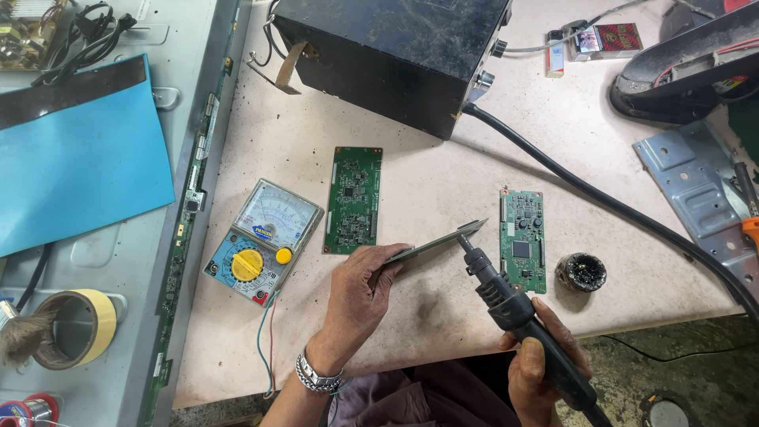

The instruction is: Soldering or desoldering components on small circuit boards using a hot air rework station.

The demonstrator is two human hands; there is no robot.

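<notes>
Left grip [365, 278] pinches strip [439, 240]; soldering iron [506, 300] tip touching.

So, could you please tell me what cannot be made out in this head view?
- Soldering iron: handle end cut off by the bottom edge.
- Thin board strip: near end hidden inside the left hand.
- Right hand: partly cut off at the bottom.
- Analog multimeter: dial markings too small.
</notes>
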